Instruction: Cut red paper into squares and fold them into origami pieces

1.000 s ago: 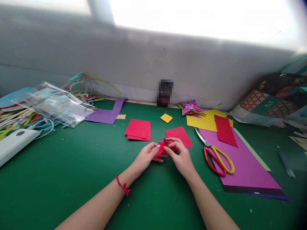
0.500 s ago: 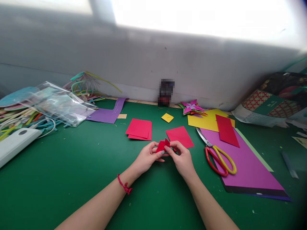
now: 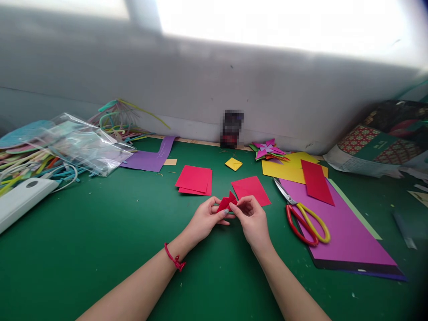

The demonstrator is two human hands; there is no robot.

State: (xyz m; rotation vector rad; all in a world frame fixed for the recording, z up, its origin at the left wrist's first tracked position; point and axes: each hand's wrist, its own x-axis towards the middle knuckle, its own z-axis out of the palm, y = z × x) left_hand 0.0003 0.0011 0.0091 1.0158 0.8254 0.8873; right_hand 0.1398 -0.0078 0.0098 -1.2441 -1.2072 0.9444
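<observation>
Between my two hands is a small piece of folded red paper (image 3: 224, 204), with one pointed flap standing up. My left hand (image 3: 207, 216) is closed on its left side, the thumb lying across the front. From the right, my right hand (image 3: 251, 218) pinches the paper's edge between thumb and forefinger. Fingers hide part of the folds. Just beyond the hands lie a short stack of red paper squares (image 3: 193, 179) on the left and a single red paper square (image 3: 250, 189) on the right. Farther back is a small folded yellow paper square (image 3: 233, 164).
Scissors (image 3: 301, 214) with red and yellow handles rest on purple sheets (image 3: 347, 232) at right. Folded paper stars (image 3: 266, 149) sit by the wall, near yellow paper (image 3: 281, 171). A clear plastic bag (image 3: 83, 142), colourful strips and a white power strip (image 3: 26, 200) crowd the left.
The upright flap of the red paper has shifted slightly left, and my right fingers have moved a little on its edge. Everything else on the table stays put.
</observation>
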